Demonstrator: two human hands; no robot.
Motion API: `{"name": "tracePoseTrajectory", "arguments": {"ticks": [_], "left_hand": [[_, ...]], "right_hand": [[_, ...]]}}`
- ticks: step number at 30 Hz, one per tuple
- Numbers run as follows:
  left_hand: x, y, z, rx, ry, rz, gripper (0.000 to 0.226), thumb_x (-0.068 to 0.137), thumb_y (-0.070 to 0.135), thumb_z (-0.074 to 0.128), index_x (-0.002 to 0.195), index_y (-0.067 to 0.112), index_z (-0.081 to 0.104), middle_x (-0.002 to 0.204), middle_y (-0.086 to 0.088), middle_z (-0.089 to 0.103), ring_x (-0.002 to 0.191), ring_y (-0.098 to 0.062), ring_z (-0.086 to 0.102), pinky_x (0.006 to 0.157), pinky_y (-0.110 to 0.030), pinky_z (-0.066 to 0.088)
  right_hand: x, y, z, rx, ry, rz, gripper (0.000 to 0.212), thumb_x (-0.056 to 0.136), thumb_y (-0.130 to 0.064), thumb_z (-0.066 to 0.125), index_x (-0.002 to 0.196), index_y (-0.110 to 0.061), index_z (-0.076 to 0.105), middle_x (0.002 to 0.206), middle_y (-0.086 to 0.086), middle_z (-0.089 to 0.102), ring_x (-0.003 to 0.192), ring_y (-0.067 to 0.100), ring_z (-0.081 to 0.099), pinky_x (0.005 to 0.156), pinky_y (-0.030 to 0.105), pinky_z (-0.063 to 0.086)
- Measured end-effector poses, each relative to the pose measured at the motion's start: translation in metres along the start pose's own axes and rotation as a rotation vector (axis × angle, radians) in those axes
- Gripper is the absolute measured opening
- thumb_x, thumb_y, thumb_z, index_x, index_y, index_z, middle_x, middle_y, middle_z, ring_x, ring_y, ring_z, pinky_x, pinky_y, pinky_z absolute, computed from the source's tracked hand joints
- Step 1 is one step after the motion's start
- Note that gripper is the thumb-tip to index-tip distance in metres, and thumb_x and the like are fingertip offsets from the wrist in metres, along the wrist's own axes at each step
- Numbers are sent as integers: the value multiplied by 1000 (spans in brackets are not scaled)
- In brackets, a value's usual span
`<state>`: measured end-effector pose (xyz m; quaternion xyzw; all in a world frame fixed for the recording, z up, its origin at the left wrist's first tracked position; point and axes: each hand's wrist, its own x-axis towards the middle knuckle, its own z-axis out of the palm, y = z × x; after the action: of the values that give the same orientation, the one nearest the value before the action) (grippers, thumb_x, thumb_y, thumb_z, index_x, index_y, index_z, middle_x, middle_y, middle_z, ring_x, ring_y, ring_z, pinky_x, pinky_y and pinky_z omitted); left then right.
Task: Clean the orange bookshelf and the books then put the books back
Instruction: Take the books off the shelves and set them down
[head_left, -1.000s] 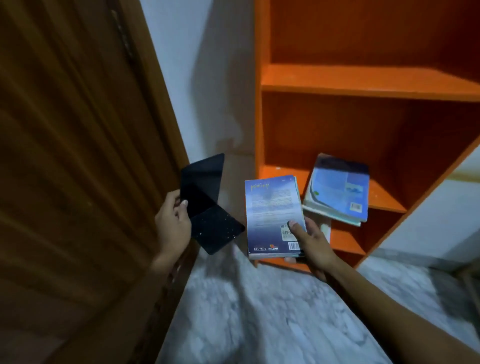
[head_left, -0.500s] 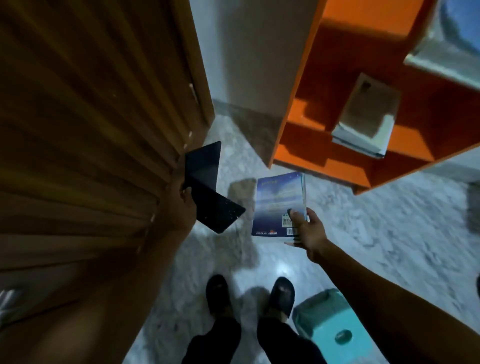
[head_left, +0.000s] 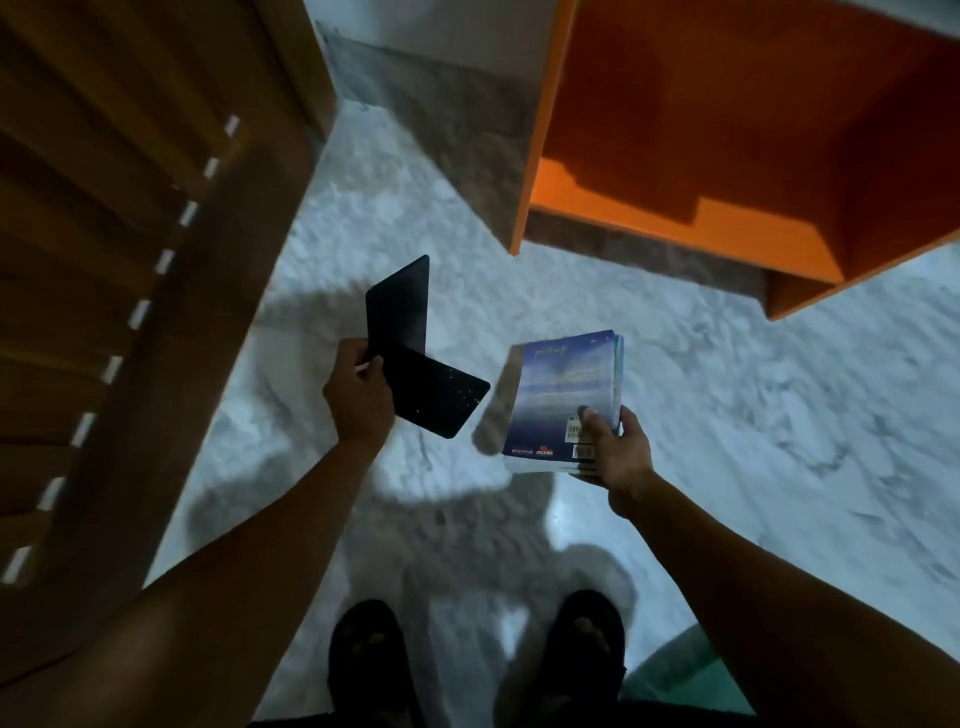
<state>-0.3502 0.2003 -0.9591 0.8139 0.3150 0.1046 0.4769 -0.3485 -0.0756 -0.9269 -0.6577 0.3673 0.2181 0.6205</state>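
Near the centre of the frame, the left hand (head_left: 358, 402) gripped a black L-shaped bookend (head_left: 415, 358) at its bend, thumb curled over the edge. Just right of it, apart, the right hand (head_left: 615, 449) pinched the lower corner of a blue book (head_left: 563, 400), back cover up, over the pale marble floor (head_left: 753, 415). The orange bookshelf (head_left: 727, 130) filled the upper right; a brown wooden door (head_left: 130, 208) the left. Two dark-sandalled feet (head_left: 369, 660) stood at the bottom edge.

Brown wooden door (head_left: 130, 260) at left, white marbled floor (head_left: 727, 441), teal stool (head_left: 675, 670) at bottom right, white wall (head_left: 467, 31)
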Motion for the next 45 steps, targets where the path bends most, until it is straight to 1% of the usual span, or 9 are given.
{"name": "tracePoseTrajectory", "arguments": {"ticks": [15,19,23,27,33,37,39,42,45], "left_hand": [[57,-79,35,-53,-105,16,22,95,10,64,117,12,61,108,-7,69,97,-23,64,78,-32,49],[55,-54,1,-19,-184,111,31,86,10,75,113,18,64,101,-2,70,96,-22,69,74,-14,49],[58,-7,-41,-47,-341,222,43,82,22,79,119,33,58,122,-4,66,113,-19,65,97,-34,53],[66,63,-65,-90,-386,313,51,93,24,71,134,41,45,137,4,55,125,-12,55,107,-34,44],[73,235,-35,-195,-407,505,55,99,31,59,149,29,36,125,4,58,104,-8,62,87,-24,50],[60,338,11,-224,-476,567,58,101,43,52,153,28,29,91,4,65,91,-25,70,74,-32,50],[51,378,36,-187,-509,591,67,100,51,49,158,29,21,79,0,66,87,-32,72,72,-38,52],[36,415,69,16,-548,575,81,94,71,40,159,39,5,136,-17,62,121,-38,61,98,-41,48],[23,433,96,122,-615,483,90,85,84,31,156,44,-6,154,-18,43,128,-44,53,103,-57,46]], "right_hand": [[105,76,26,-193,20,159,33,89,-3,66,120,7,58,81,10,59,64,21,59,44,24,47],[90,53,19,-194,86,217,30,101,-10,49,125,9,50,78,13,54,64,24,49,56,29,38],[67,-6,15,-271,94,-49,57,99,-10,56,149,-3,29,108,19,56,76,26,47,71,36,39],[32,-93,2,-387,189,-416,41,99,-15,55,137,-5,46,107,20,60,79,31,58,74,42,48],[-45,-220,-46,-324,459,-977,6,96,-31,52,98,-27,56,80,3,68,71,30,68,71,48,56],[-112,-292,-88,-139,578,-1242,12,101,-30,50,111,-23,52,78,-1,65,69,27,68,60,42,53],[-139,-335,-107,39,592,-1291,30,101,-35,47,126,-19,47,85,2,67,70,19,67,61,36,52],[-169,-405,-137,397,487,-1162,49,99,-55,35,140,-28,35,104,13,68,70,23,68,60,35,49],[-206,-456,-160,560,336,-1003,67,94,-70,31,148,-31,28,123,12,62,78,24,72,60,31,56]]}}
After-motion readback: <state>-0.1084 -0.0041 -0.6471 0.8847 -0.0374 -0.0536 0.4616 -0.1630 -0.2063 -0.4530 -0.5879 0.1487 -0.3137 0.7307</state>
